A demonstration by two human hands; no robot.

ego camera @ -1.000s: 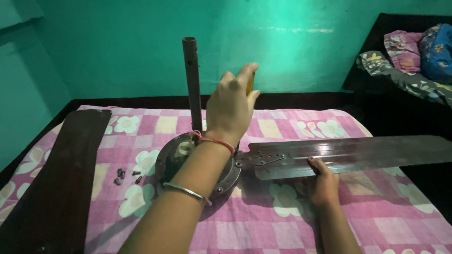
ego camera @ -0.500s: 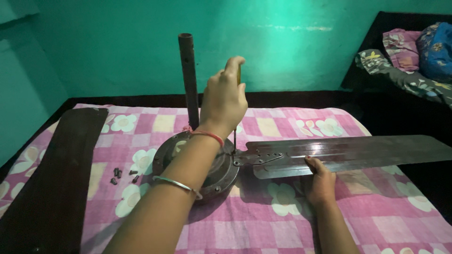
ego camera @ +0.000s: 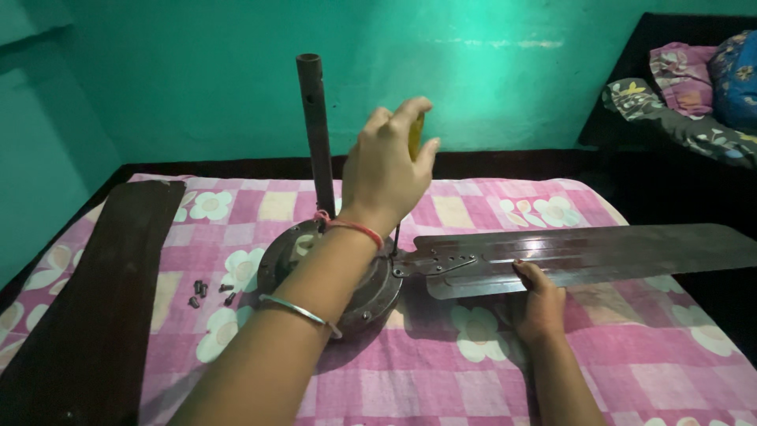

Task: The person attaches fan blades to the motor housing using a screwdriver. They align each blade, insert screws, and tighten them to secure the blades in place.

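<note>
A ceiling fan motor (ego camera: 288, 256) with an upright down rod (ego camera: 315, 126) lies on a pink checked bedsheet (ego camera: 441, 371). One metal blade (ego camera: 599, 252) is joined to it and reaches to the right. My left hand (ego camera: 386, 170) grips the yellow handle of a screwdriver (ego camera: 415, 134) from above. Its thin shaft stands upright with the tip at the blade bracket beside the motor. My right hand (ego camera: 540, 304) presses on the near edge of the blade.
Several small dark screws (ego camera: 206, 293) lie on the sheet left of the motor. A detached dark blade (ego camera: 102, 292) lies along the left side. Folded patterned bedding (ego camera: 694, 87) is piled at the far right. A green wall (ego camera: 197, 79) stands behind.
My left hand has turned on the screwdriver handle, fingers shifting round it while the tip stays at the bracket. My right hand has stayed on the blade.
</note>
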